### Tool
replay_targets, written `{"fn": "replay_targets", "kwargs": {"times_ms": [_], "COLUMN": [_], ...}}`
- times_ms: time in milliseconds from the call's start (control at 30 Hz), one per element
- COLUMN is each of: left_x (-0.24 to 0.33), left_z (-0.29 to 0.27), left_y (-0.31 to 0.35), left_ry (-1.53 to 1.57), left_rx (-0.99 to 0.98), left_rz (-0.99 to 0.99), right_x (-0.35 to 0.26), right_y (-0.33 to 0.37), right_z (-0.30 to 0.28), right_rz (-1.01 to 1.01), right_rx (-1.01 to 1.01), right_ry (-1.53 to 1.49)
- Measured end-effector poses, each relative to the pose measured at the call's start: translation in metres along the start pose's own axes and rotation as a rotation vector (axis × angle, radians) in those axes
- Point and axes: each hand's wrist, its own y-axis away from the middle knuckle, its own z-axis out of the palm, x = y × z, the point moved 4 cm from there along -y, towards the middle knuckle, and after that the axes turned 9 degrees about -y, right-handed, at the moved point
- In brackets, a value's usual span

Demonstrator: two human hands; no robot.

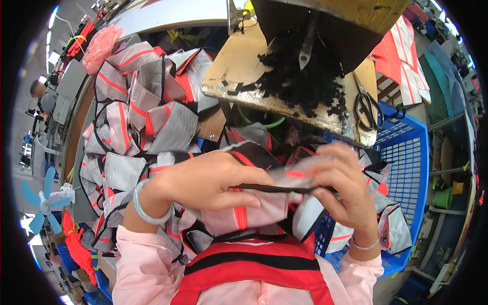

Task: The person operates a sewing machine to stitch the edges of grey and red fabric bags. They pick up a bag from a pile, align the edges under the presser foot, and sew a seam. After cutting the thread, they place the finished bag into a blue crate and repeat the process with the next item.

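Note:
Between my hands stretches a grey fabric piece (259,206) with a black bound edge and a bright red-orange stripe. My left hand (208,180) pinches its edge between thumb and fingers, a pale bangle on the wrist. At the other end of that edge, my right hand (340,185) grips the cloth; its upper fingers are smeared by motion. A large heap of similar grey sewn pieces (124,170) with red stripes and black edging lies at my left, and some of it runs under my hands.
A blue plastic basket (418,168) with more sewn pieces stands at my right. Ahead, a worn board (239,66) carries black scraps (300,84) and black-handled scissors (367,109) below a machine housing (351,25). A blue fan (44,203) is at far left.

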Motion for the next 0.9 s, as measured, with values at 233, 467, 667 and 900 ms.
{"fn": "replay_targets", "kwargs": {"times_ms": [233, 467, 667, 900], "left_x": [-0.073, -0.063, -0.055, -0.098], "left_z": [-0.028, 0.034, 0.01, -0.077], "left_y": [-0.065, -0.021, -0.026, -0.084], "left_ry": [-0.098, -0.38, -0.17, -0.016], "left_rx": [-0.192, 0.73, 0.782, 0.306], "left_rz": [-0.208, -0.362, -0.218, -0.325], "right_x": [0.049, 0.078, 0.077, 0.106], "right_y": [-0.018, -0.03, -0.03, -0.06], "right_z": [-0.008, 0.018, 0.004, -0.004], "right_rz": [0.389, 0.387, 0.397, 0.457], "right_rx": [0.159, 0.112, 0.167, 0.317], "right_ry": [0.008, 0.012, -0.214, -0.295]}}
